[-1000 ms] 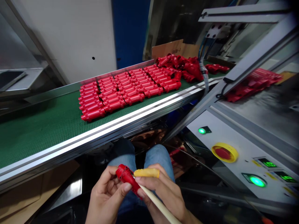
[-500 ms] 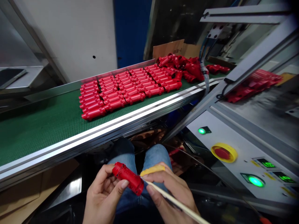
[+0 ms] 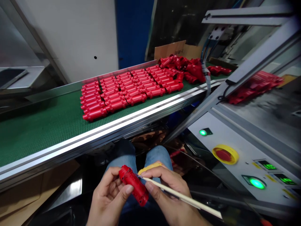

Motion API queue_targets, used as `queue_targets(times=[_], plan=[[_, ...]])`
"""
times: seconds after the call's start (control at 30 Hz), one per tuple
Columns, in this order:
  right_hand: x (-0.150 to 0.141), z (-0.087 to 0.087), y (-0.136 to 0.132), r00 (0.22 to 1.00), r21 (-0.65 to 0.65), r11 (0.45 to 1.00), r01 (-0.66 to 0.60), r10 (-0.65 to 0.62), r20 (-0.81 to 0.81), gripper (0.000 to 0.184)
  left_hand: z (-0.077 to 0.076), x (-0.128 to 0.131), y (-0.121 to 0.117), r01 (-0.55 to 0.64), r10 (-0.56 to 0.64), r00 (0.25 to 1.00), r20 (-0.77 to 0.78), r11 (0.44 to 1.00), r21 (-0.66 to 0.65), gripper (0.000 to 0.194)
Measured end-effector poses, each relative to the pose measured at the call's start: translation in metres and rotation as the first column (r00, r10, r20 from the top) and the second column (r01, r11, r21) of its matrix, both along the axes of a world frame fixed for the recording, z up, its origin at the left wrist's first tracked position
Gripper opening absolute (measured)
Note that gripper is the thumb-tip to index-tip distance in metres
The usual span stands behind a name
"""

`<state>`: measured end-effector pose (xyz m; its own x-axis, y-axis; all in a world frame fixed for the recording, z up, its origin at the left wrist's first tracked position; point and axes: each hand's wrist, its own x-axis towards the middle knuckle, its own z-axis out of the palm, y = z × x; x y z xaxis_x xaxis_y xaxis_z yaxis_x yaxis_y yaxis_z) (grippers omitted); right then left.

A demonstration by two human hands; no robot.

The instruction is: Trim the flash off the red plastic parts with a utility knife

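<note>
A red ribbed plastic cylinder [image 3: 133,184] is gripped between the thumb and fingers of my left hand [image 3: 109,196], tilted with its lower end to the right. My right hand [image 3: 170,191] pinches a thin, cream-coloured stick-like tool [image 3: 190,201] with a slim, dark, metallic-looking tip. That tip is at the upper right side of the cylinder; whether it touches I cannot tell. A yellow cover [image 3: 150,168] wraps a finger of my right hand. Both hands are above my lap, in front of the conveyor.
Rows of similar red cylinders [image 3: 115,91] lie on the green conveyor belt [image 3: 51,125], with a loose heap of red parts [image 3: 181,66] farther right. A control panel [image 3: 240,175] with lit green buttons and a red emergency button [image 3: 224,154] stands at the right. A metal rail [image 3: 113,124] edges the belt.
The cylinder has turned steeper in my left hand and shifted slightly right. The tool's tip has moved up along the cylinder, and its back end has swung up.
</note>
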<state>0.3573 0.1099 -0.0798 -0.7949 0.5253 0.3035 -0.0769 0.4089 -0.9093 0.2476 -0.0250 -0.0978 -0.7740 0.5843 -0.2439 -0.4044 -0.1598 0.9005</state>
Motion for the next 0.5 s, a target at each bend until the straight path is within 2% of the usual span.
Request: queue_targets(times=[0.27,0.5], plan=[[-0.002,0.002,0.003,0.996,-0.003,1.000,-0.010,0.010,0.086,0.010,-0.001,-0.002,-0.001,0.007,-0.008,1.000,-0.008,1.000,-0.015,0.028],[-0.006,0.016,0.004,0.993,0.089,0.996,-0.004,-0.006,0.117,0.008,-0.004,0.001,0.000,-0.015,0.015,1.000,-0.010,1.000,-0.013,0.027]])
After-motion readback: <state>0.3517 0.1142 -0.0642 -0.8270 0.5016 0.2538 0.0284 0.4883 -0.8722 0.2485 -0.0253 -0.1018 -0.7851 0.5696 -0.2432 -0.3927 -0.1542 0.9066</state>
